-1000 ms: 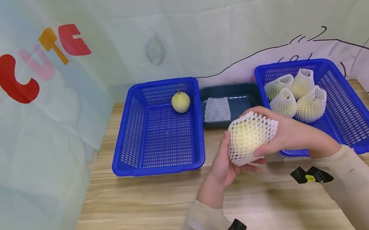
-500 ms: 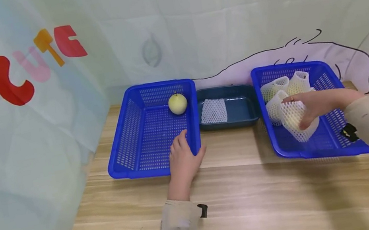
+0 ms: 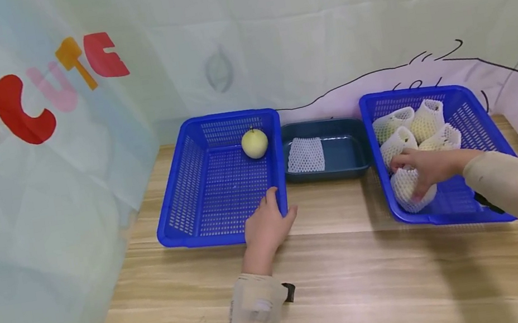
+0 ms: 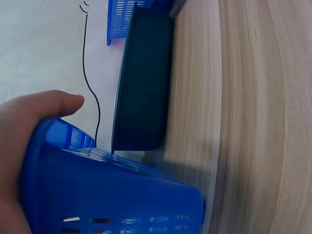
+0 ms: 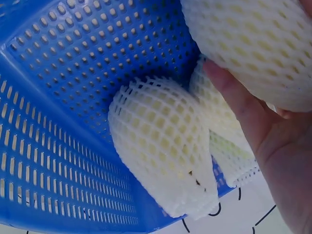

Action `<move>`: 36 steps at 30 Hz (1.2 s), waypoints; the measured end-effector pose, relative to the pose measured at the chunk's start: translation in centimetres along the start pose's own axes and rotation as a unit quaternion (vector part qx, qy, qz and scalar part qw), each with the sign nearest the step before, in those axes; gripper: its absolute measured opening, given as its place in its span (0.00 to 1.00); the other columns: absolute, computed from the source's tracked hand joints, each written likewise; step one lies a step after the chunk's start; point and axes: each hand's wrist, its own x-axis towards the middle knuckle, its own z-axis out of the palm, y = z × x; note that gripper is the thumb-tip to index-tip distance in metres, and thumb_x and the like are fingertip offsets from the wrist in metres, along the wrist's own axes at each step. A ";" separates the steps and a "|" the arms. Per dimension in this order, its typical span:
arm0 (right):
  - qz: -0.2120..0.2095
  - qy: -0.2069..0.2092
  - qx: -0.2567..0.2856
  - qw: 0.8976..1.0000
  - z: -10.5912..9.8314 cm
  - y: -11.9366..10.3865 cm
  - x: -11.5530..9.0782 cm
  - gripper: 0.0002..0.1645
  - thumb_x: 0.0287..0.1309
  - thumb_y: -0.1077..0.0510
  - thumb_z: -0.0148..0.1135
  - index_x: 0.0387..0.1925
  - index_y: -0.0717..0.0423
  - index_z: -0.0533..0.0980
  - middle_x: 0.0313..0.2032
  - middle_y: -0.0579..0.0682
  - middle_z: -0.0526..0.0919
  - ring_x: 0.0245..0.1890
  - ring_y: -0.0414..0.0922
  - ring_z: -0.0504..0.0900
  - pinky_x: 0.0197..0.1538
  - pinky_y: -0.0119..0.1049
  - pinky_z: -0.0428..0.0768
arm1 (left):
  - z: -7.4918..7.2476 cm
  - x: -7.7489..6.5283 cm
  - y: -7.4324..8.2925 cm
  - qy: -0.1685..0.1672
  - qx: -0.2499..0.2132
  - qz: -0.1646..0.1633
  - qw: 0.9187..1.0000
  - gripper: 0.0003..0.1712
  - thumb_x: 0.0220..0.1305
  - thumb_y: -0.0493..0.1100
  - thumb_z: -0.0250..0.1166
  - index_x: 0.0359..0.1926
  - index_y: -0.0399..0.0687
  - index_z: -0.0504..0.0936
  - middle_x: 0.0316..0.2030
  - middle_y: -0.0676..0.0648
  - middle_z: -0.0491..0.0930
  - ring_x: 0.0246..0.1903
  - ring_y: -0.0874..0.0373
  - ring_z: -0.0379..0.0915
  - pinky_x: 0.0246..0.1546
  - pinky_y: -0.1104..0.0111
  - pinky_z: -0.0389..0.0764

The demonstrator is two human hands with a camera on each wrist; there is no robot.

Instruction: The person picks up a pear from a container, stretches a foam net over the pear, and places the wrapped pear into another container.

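My right hand is inside the right blue basket, its thumb and fingers around a pear in a white foam net. In the right wrist view this netted pear is at the upper right, beside the thumb. Several other netted pears sit behind it. My left hand lies over the near right corner of the left blue basket, fingers relaxed and holding nothing. The left wrist view shows it at that basket's rim. One bare yellow-green pear stands in that basket's far right corner.
Between the baskets is a dark green tray with one flat foam net in it. All stand on a wooden table. Behind hangs a pale printed cloth, which also covers the left side.
The netted pear, first held in both hands over the table, has gone right and down into the right basket with my right hand. My left hand has let go and moved to the left basket.
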 end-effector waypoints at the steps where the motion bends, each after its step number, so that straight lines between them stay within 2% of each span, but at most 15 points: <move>1: -0.008 0.013 -0.001 1.000 0.0 0.2 0.1 0.41 0.34 0.49 0.77 0.49 0.54 0.66 0.52 0.60 0.62 0.54 0.61 0.63 0.51 0.58 0.69 | 0.0 0.0 0.0 -0.001 0.000 0.000 1.000 0.39 0.59 0.65 0.54 0.65 0.50 0.60 0.56 0.42 0.72 0.49 0.45 0.73 0.42 0.52 0.74; 6: -0.029 0.070 -0.019 0.997 0.3 1.0 0.6 0.37 0.30 0.48 0.79 0.41 0.53 0.66 0.46 0.57 0.64 0.49 0.56 0.67 0.47 0.51 0.71 | -0.1 0.1 0.1 -0.011 0.006 -0.002 1.000 0.39 0.60 0.65 0.53 0.65 0.49 0.60 0.56 0.42 0.71 0.49 0.45 0.73 0.42 0.53 0.74; 13: -0.036 0.080 -0.048 0.995 0.8 1.6 1.2 0.38 0.26 0.44 0.79 0.34 0.53 0.63 0.38 0.53 0.63 0.38 0.49 0.67 0.39 0.41 0.71 | -0.2 0.0 0.3 -0.017 0.006 -0.004 1.000 0.39 0.60 0.65 0.53 0.66 0.49 0.60 0.57 0.41 0.71 0.49 0.44 0.73 0.43 0.52 0.73; 16: -0.027 0.095 -0.068 0.993 1.0 1.6 1.3 0.38 0.26 0.44 0.80 0.34 0.54 0.65 0.37 0.52 0.65 0.34 0.47 0.69 0.36 0.39 0.71 | -0.2 -0.1 0.4 -0.018 0.005 -0.005 1.000 0.39 0.60 0.65 0.52 0.66 0.49 0.60 0.57 0.41 0.70 0.49 0.44 0.73 0.43 0.52 0.73; 22: 0.004 0.108 -0.142 0.984 1.2 1.0 1.5 0.37 0.28 0.42 0.78 0.39 0.54 0.69 0.36 0.47 0.72 0.27 0.44 0.71 0.31 0.40 0.74 | -0.2 0.0 0.2 -0.009 0.011 -0.001 1.000 0.38 0.60 0.64 0.52 0.65 0.49 0.61 0.55 0.41 0.72 0.46 0.44 0.75 0.40 0.53 0.74; 29: 0.020 0.071 -0.197 0.978 0.7 -0.8 1.1 0.41 0.31 0.42 0.77 0.49 0.53 0.71 0.45 0.54 0.75 0.39 0.51 0.78 0.42 0.53 0.77 | -0.1 0.0 0.2 -0.008 0.014 0.001 1.000 0.38 0.61 0.64 0.52 0.65 0.48 0.61 0.54 0.41 0.72 0.45 0.44 0.75 0.39 0.53 0.75; 33: 0.037 0.062 -0.160 0.984 -1.4 -3.5 0.5 0.42 0.38 0.40 0.73 0.52 0.58 0.70 0.48 0.60 0.75 0.44 0.56 0.76 0.44 0.55 0.75 | -0.1 -0.1 0.2 -0.010 0.013 0.000 1.000 0.38 0.61 0.64 0.52 0.65 0.48 0.61 0.55 0.41 0.72 0.45 0.44 0.75 0.39 0.53 0.75; 36: 0.047 0.109 -0.090 0.989 -3.2 -6.0 0.1 0.40 0.47 0.41 0.68 0.55 0.60 0.68 0.49 0.62 0.74 0.48 0.57 0.74 0.47 0.56 0.73 | -0.2 0.0 0.2 -0.007 0.014 -0.003 1.000 0.38 0.61 0.64 0.52 0.65 0.49 0.61 0.55 0.41 0.72 0.45 0.44 0.75 0.39 0.53 0.74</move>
